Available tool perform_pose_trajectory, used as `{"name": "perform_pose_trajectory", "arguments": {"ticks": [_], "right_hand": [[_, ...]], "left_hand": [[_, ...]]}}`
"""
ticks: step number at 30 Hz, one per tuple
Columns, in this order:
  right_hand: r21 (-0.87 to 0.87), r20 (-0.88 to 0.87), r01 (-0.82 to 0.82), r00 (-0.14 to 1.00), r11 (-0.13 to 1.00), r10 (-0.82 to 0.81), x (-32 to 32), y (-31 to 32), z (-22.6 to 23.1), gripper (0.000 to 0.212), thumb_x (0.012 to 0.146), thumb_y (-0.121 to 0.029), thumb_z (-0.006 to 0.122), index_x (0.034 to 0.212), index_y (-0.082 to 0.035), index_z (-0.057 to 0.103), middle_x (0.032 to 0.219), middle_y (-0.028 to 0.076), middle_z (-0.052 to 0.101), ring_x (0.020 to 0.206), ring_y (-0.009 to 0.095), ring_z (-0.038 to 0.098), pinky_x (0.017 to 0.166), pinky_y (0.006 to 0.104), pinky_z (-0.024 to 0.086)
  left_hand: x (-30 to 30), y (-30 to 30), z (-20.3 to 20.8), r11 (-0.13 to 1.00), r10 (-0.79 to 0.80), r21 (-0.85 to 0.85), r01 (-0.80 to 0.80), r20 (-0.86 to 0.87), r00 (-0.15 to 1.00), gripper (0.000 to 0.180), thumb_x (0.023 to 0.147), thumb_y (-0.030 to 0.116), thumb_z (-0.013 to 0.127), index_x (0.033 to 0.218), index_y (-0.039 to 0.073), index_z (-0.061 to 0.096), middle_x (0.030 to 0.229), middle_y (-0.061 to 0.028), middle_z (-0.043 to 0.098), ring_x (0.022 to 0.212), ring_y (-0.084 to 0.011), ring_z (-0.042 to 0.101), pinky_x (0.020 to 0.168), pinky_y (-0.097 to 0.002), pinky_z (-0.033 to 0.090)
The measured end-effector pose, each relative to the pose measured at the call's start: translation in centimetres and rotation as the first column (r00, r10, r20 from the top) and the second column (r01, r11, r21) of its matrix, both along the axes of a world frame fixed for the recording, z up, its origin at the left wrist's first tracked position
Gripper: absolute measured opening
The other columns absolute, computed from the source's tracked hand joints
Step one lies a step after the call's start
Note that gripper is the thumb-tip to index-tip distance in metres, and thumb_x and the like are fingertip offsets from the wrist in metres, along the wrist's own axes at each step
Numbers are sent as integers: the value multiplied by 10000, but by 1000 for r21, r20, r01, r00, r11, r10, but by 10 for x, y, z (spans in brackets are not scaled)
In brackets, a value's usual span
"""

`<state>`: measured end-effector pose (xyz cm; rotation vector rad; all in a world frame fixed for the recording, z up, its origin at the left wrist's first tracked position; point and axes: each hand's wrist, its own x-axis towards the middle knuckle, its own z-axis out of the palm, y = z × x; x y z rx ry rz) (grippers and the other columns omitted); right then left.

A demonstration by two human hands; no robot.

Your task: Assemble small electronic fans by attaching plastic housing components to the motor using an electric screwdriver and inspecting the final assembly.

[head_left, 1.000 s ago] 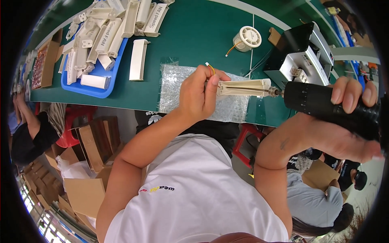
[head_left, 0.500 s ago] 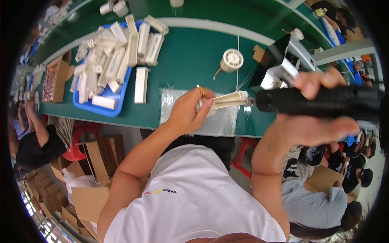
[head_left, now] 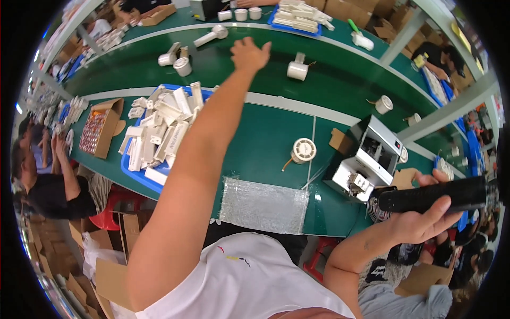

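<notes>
My left hand (head_left: 249, 55) is stretched far out over the dark green belt (head_left: 135, 58), its fingers spread and nothing in them. Just left of it lies a white part with a round head and a long handle-like arm (head_left: 212, 35). At the right, my right hand (head_left: 419, 223) is wrapped round a black electric screwdriver (head_left: 435, 195), its bit end pointing left. A clear plastic mat (head_left: 264, 206) lies on the near table. Beyond the mat stands a round white motor-like unit (head_left: 303, 151) with a short wire.
A blue tray (head_left: 125, 162) heaped with long white housings stands left, partly behind my left arm. Beside it is a cardboard box (head_left: 109, 125) of small parts. A black-and-silver machine (head_left: 366, 159) stands at right. Another white unit (head_left: 297, 69) sits on the belt.
My left hand has moved from the mat out over the belt and no longer holds the white part; a similar part lies beside it. The screwdriver has moved down, away from the mat. The view has shifted.
</notes>
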<state>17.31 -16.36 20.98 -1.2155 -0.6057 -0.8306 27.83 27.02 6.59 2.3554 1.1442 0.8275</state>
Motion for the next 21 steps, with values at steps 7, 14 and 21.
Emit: {"name": "perform_pose_trajectory", "arguments": {"ticks": [7, 14, 21], "right_hand": [[-153, 375, 294, 901, 944, -220, -36, 33, -19, 662, 803, 23, 658, 1397, 20, 367, 1214, 201, 541, 972, 299, 627, 970, 364, 476], [-756, -311, -397, 918, 520, 247, 3, 289, -135, 404, 760, -130, 700, 1139, -8, 634, 1123, 219, 627, 1084, 380, 585, 949, 436, 477], [-868, -484, -494, 865, 56, 131, 29, 368, -181, 570, 646, -196, 757, 1139, 50, 611, 1097, 260, 656, 1072, 386, 634, 941, 436, 525]], "left_hand": [[-31, 93, -5, 962, -268, 31, 272, -103, 958, 595, 786, 487, 741, 1232, 114, 618, 1194, -190, 667, 1100, -394, 639, 914, -428, 528], [-150, 20, 111, 421, 48, -416, 806, 898, 438, 340, 936, 166, 590, 1242, 21, 561, 1214, -133, 626, 1142, -289, 598, 1042, -471, 458], [-284, -97, 88, 414, 243, -554, 722, 832, 499, 330, 976, 238, 575, 1224, 21, 601, 1199, -97, 634, 1130, -212, 602, 969, -373, 503]]}}
